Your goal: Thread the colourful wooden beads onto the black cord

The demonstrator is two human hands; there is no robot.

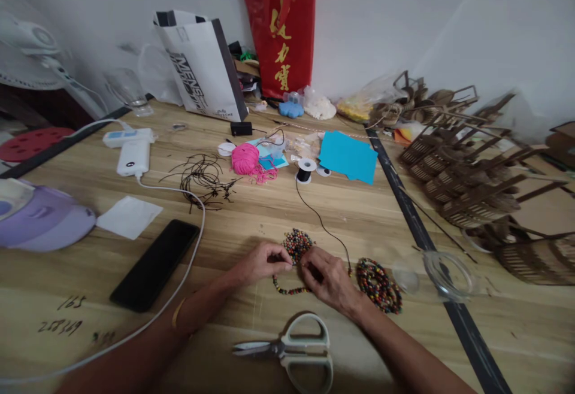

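Observation:
My left hand (265, 262) is closed in a pinch, thumb against forefinger, where one end of a short beaded string (287, 291) rises to its fingertips. Curled at the right edge of a loose pile of small multicoloured beads (297, 243), my right hand (327, 277) has its fingertips pressed together; whatever they hold is too small to make out. Part of the beaded string passes behind that hand. From there a thin black cord (321, 221) runs back to a spool (304, 170). A coiled heap of strung beads (378, 285) lies right of my right hand.
Scissors (305, 346) lie in front of my hands, blades pointing left. A black phone (155, 265) and a white cable (197, 235) are at the left. Pink yarn (245, 159), tangled black cords (202, 181) and blue sheets (348, 156) sit farther back; woven baskets (476, 184) crowd the right.

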